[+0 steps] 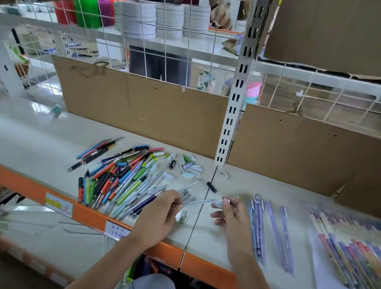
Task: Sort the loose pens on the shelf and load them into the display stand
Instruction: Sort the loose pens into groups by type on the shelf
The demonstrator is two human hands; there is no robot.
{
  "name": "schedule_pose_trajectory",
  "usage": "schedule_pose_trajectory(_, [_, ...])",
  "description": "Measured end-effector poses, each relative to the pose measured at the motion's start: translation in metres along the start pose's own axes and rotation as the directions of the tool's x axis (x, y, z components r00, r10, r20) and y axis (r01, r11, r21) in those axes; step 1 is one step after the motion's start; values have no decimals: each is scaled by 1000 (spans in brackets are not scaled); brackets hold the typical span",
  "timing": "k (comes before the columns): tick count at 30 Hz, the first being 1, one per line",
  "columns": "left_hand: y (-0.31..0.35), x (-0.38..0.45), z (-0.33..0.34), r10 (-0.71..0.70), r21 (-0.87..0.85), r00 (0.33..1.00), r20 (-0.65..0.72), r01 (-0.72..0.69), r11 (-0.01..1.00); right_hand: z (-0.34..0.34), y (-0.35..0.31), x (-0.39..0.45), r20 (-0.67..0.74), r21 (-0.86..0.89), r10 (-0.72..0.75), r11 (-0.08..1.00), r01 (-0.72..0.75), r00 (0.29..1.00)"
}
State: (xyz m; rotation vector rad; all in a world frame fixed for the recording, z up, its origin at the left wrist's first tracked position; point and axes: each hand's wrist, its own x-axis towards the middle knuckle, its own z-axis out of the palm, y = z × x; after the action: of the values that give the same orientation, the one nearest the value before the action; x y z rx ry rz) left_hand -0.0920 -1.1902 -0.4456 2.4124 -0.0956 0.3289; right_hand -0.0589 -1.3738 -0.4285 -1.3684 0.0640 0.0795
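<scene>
Both Hands on One Clear Pen Above the Shelf

The left hand (160, 210) pinches a clear pen (197, 201) by its rear; the right hand (231, 214) pinches the pale cap end. The pen spans between them, just above the shelf (37, 136). The loose pen pile (118, 175) lies left, purple pens (271, 228) right

- Shelf (37, 136): pale cream top, orange front edge.
- Loose pens (115, 175): a mix of blue, green, red, black and pink.
- Pens laid apart (270, 230): lilac, possibly with a fine print; too blurred to tell.
- Backing card (141, 104): plain brown.
- Tape rolls (137, 19): white with thin dark lines.
</scene>
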Motion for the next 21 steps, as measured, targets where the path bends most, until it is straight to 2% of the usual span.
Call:
schedule_pose_trajectory(5, [0,-1,-1,34,9,999,-18,-34,999,0,0,0,-30,-14,-2,1000,1,1000])
schedule_pose_trajectory(10, [0,-1,-1,48,-22,999,4,-48,999,1,0,-3,100,-178,-25,983,43,995])
schedule_pose_trajectory(13, [-1,0,1,126,60,992,13,-127,990,1,-1,-4,119,-218,-24,975,50,993])
schedule_pose_trajectory(17, [-3,1,2,139,48,990,-26,-138,989,5,-3,-6,136,-279,-14,959,52,991])
schedule_pose_trajectory(19, [-4,1,1,135,57,989,-63,-131,990,10,-6,-6,138,-303,12,953,30,990])
schedule_pose_trajectory(21, [-2,-1,0,126,43,988,-85,-123,991,15,-9,-6,114,-221,78,974,-52,990])
